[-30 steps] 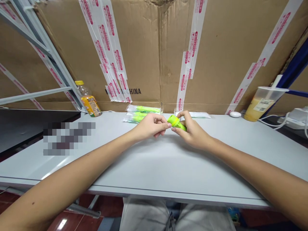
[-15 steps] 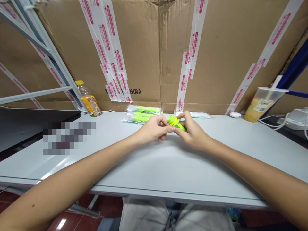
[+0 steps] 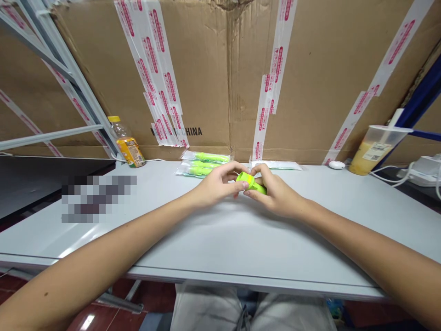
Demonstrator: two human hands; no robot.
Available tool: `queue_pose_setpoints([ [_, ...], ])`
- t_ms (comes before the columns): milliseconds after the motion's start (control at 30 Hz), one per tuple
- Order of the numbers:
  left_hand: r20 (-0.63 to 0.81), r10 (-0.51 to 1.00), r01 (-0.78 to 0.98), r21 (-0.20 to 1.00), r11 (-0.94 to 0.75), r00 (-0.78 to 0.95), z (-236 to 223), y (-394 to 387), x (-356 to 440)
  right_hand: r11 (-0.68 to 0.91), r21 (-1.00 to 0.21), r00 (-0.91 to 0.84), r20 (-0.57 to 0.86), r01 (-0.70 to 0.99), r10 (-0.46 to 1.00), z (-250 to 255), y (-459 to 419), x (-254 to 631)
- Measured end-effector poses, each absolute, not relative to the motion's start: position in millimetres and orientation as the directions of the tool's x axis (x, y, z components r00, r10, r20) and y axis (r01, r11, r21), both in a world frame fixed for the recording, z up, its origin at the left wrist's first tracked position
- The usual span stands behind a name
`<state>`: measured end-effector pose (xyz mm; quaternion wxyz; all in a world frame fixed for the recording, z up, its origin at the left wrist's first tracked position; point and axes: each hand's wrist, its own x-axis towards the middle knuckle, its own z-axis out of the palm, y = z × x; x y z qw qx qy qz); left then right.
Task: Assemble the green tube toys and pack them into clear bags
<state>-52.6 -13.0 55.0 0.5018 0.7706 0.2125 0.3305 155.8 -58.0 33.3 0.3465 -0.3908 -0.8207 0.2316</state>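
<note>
A lime-green plastic flashlight (image 3: pixel 257 186) with a yellow band is held just above the table, tilted with its wide end up and to the left. My right hand (image 3: pixel 275 191) is closed around its narrower body, which the fingers partly hide. At the wide end, a green ring-shaped cap (image 3: pixel 243 177) covers the screw thread. My left hand (image 3: pixel 220 182) grips this cap between thumb and fingers. Just behind my left hand lie several clear bags (image 3: pixel 201 164) with similar green pieces inside.
A flat clear packet (image 3: pixel 279 165) lies behind my right hand. At the back left stands a juice bottle (image 3: pixel 130 149). A drink cup (image 3: pixel 372 149), a small white oval object (image 3: pixel 336 165) and white cables are on the right. A cardboard wall (image 3: pixel 206 69) closes off the table's (image 3: pixel 234 248) back.
The thread at the flashlight's wide end was bare and now has the green cap over it. My left hand's fingers have spread and moved around that end; my right hand stays nearly still.
</note>
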Motion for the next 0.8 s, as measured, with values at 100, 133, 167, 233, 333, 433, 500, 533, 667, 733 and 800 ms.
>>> queue_pose_setpoints([
  [100, 0.315, 0.649, 0.048, 0.878, -0.477, 0.693, 55.4, -16.6, -52.9, 0.582, -0.557, -0.455, 0.365, 0.592, 0.812, 34.8, -58.7, 157.1],
  [133, 0.33, 0.643, 0.057, 0.862, -0.503, 0.691, 55.0, -16.6, -53.0, 0.578, -0.522, -0.452, 0.359, 0.628, 0.816, 34.7, -58.4, 157.7],
  [167, 0.343, 0.637, 0.062, 0.849, -0.525, 0.69, 54.2, -16.2, -53.1, 0.573, -0.488, -0.455, 0.349, 0.658, 0.819, 34.6, -58.0, 158.3],
  [233, 0.351, 0.628, 0.069, 0.836, -0.544, 0.694, 52.6, -14.8, -53.0, 0.563, -0.435, -0.46, 0.325, 0.703, 0.826, 34.1, -57.5, 158.9],
  [333, 0.326, 0.65, 0.108, 0.839, -0.534, 0.687, 52.0, -13.5, -52.5, 0.547, -0.404, -0.455, 0.307, 0.733, 0.836, 33.7, -57.2, 158.5],
  [433, 0.325, 0.675, 0.118, 0.844, -0.523, 0.662, 53.2, -14.4, -52.1, 0.54, -0.407, -0.433, 0.329, 0.737, 0.839, 33.5, -56.5, 158.3],
  [500, 0.343, 0.662, 0.067, 0.857, -0.511, 0.666, 53.2, -15.4, -51.9, 0.546, -0.456, -0.406, 0.373, 0.703, 0.834, 33.4, -55.6, 158.8],
  [533, 0.355, 0.652, 0.029, 0.865, -0.501, 0.67, 52.7, -15.8, -51.8, 0.547, -0.503, -0.388, 0.392, 0.669, 0.834, 33.5, -55.2, 159.1],
  [667, 0.393, 0.624, -0.071, 0.876, -0.476, 0.675, 49.5, -15.4, -51.9, 0.475, -0.784, -0.395, 0.32, 0.399, 0.861, 33.9, -54.9, 158.3],
  [733, 0.42, 0.613, -0.056, 0.852, -0.521, 0.669, 48.1, -13.7, -52.3, 0.398, -0.873, -0.442, 0.25, 0.281, 0.861, 33.9, -55.8, 156.9],
  [800, 0.447, 0.59, -0.035, 0.815, -0.578, 0.673, 46.8, -11.2, -52.6, 0.372, -0.897, -0.458, 0.234, 0.239, 0.858, 33.8, -57.0, 155.5],
])
